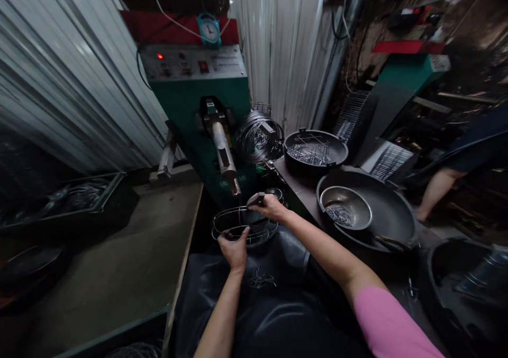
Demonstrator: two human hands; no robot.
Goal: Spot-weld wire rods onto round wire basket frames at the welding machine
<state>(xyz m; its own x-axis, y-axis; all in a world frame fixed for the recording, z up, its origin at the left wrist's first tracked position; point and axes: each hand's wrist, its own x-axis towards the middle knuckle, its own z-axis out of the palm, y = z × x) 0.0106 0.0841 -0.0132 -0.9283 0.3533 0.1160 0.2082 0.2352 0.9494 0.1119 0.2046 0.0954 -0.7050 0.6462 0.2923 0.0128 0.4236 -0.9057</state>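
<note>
A round wire frame [224, 213], like a shallow basket of bent metal rods, is held just below the electrode tip of a green welding machine [178, 97]. My left hand [233, 249] has its fingers closed on the frame's near rim. At the far right side of the frame, my right hand [270, 208] grips a small dark block [256, 199], close to the rim. Whether the block touches the wire I cannot tell. A loose pile of short bent wires [261, 279] lies on the black apron [286, 307] over my lap.
On the bench to the right stand a black pan [291, 164] of wire pieces and a larger pan [397, 215] with a steel bowl [367, 223] in it. Behind them hangs a wire coil [248, 141]. A green bin [99, 204] of wire sits left. Another person's arm [438, 188] shows at right.
</note>
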